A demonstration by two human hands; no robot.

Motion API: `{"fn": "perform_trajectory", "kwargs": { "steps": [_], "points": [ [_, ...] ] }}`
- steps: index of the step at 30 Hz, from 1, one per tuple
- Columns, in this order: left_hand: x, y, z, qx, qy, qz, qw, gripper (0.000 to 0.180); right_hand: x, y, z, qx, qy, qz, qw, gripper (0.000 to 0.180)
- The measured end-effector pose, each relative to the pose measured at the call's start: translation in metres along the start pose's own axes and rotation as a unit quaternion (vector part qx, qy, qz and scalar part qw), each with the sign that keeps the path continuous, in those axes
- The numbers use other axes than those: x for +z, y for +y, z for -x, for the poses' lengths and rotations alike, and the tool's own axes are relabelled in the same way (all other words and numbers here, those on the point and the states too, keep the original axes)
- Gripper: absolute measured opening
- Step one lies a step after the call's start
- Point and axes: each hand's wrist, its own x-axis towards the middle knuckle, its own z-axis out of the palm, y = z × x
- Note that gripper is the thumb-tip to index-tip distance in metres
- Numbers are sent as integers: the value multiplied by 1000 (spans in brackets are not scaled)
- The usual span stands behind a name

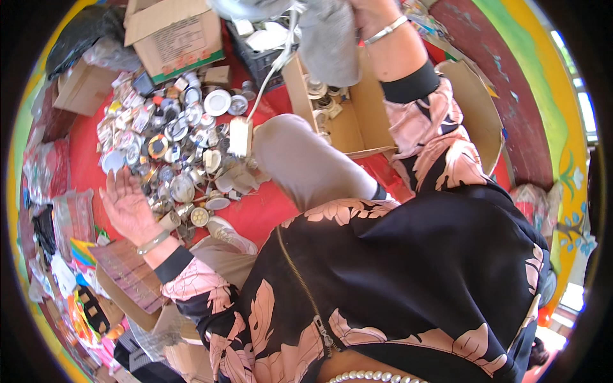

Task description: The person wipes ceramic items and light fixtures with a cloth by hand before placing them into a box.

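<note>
The left hand [128, 203] is held open, palm up and fingers spread, at the near edge of a heap of small lamp parts [175, 150] spread on a red floor covering [83, 169]; nothing is gripped in it, and a silver bangle [153, 242] is worn at its wrist. The heap is made up of round metal discs, rings and white housings, with a white plate-shaped fitting [218, 102] lying at its far side.

The right hand [367, 13] is raised at the top edge of the view, mostly cut off, so whether its fingers are closed cannot be told. Just beside it a grey cloth [329, 41] hangs down, and a white cable [271, 70] runs down to a small white rectangular driver box [241, 136] dangling over the heap. Behind the bent knee an open cardboard box [357, 121] holding more metal parts is seen, and a second cardboard box [172, 35] stands beyond the heap.
</note>
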Motion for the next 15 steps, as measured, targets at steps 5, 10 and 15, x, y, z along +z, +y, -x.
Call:
{"fn": "perform_trajectory", "kwargs": {
  "steps": [5,10,15],
  "points": [
    [2,-2,0,-13,37,-39,998,48,-96,9,17,74,89,-144,983,25],
    [1,-12,2,-28,73,-74,994,49,-151,51,24,112,103,-104,983,23],
    [-11,-24,2,-52,66,-100,992,49,-200,187,21,128,69,190,971,22]
  ]
}}
